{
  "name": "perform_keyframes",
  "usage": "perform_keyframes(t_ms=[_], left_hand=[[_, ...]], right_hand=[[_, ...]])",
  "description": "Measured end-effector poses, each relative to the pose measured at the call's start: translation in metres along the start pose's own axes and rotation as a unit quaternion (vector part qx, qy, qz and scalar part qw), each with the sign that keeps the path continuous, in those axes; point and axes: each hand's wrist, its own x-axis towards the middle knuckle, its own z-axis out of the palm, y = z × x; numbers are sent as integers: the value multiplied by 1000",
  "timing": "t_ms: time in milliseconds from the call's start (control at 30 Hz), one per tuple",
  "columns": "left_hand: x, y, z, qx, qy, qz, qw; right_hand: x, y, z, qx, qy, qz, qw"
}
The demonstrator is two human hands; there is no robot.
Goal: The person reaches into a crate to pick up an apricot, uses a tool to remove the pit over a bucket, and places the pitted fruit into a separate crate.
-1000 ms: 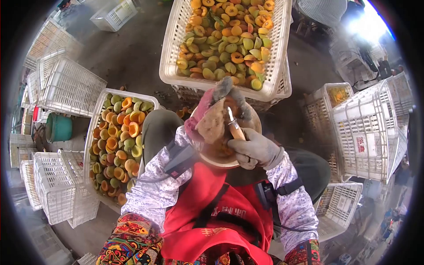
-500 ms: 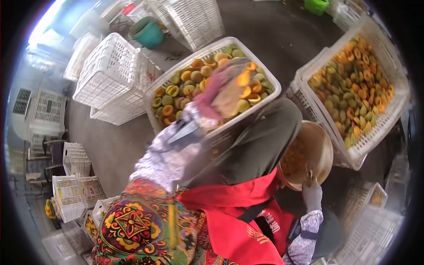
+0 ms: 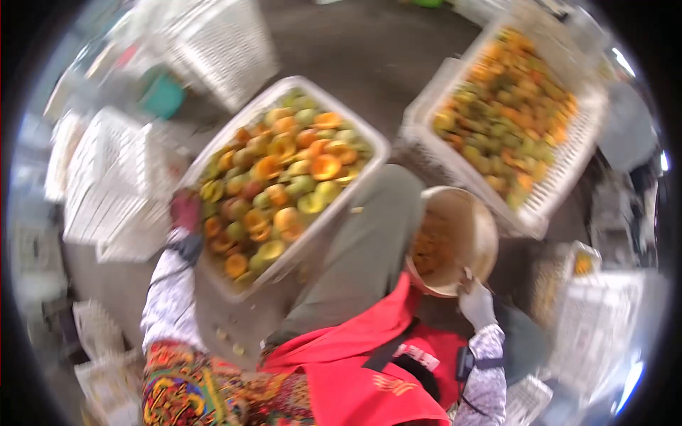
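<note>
My left hand [image 3: 186,211], in a dark red glove, grips the left rim of a white plastic crate [image 3: 380,142]. Halved orange and green apricots [image 3: 270,167] fill that crate, many with their cut sides up. At the near rim of a cream-coloured bucket [image 3: 483,238], my right hand [image 3: 477,304] in a pale glove is closed. A small, thin thing pokes out from its fingers over the rim; what it is I cannot tell. Orange-brown bits [image 3: 432,245] lie inside the bucket, which stands beside my bent knee.
A second white crate [image 3: 561,170] of halved apricots stands at the right on another crate. White crates [image 3: 106,177] are stacked at the left, with a teal bucket [image 3: 163,96] behind them. More crates [image 3: 590,326] stand at the lower right.
My left hand has moved from above the apricots to the crate's left rim. The crate appears turned and further left in view. My right hand stays at the bucket's rim.
</note>
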Motion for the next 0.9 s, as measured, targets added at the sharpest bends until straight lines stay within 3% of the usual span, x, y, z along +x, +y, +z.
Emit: perform_keyframes(t_ms=[67, 100, 167, 200, 267, 300, 333, 400, 467, 500, 567, 600, 667, 733, 800, 867, 900], left_hand=[[6, 19, 7, -14, 121, 56, 991], [14, 50, 1, -26, 118, 73, 990], [7, 129, -21, -81, 213, 220, 948], [4, 179, -29, -199, 168, 247, 933], [-23, 288, -64, -303, 17, 275, 912], [-30, 333, -68, -364, -24, 356, 860], [-38, 380, -77, -345, -30, 470, 812], [-46, 454, -59, -300, -66, 572, 760], [-55, 516, -36, -270, -153, 603, 735], [-58, 539, -23, -267, -153, 607, 732], [-63, 575, 0, -102, -230, 587, 769], [-65, 585, 9, -100, -231, 591, 766], [-70, 597, 19, 22, -344, 571, 745], [-75, 602, 17, 17, -347, 557, 754], [-82, 606, 3, 125, -315, 554, 761], [-61, 591, 29, 71, -278, 581, 762], [-56, 581, 29, -59, -306, 569, 761]], right_hand=[[-2, -4, -7, 70, -57, 124, 988], [-2, -19, -15, 104, -60, 145, 982], [-3, -23, -20, 133, -66, 140, 979], [-3, -17, -19, 134, -60, 142, 979], [-4, -11, -15, 84, -31, -28, 996], [-4, -24, -21, 81, -16, 40, 996], [-6, -26, -21, 85, -11, 47, 995], [-10, -23, -23, 41, 42, -9, 998], [-14, -23, -25, 61, 73, -17, 995], [-16, -27, -33, 92, 72, -11, 993], [-19, -29, -37, 134, 81, -2, 988], [-20, -28, -39, 136, 84, 2, 987], [-22, -28, -43, 119, 131, -55, 983], [-20, -27, -43, 125, 149, -69, 978], [-20, -26, -44, 97, 136, -85, 982], [-17, -23, -46, 111, 146, -84, 979], [-16, -23, -47, 126, 151, -83, 977]])
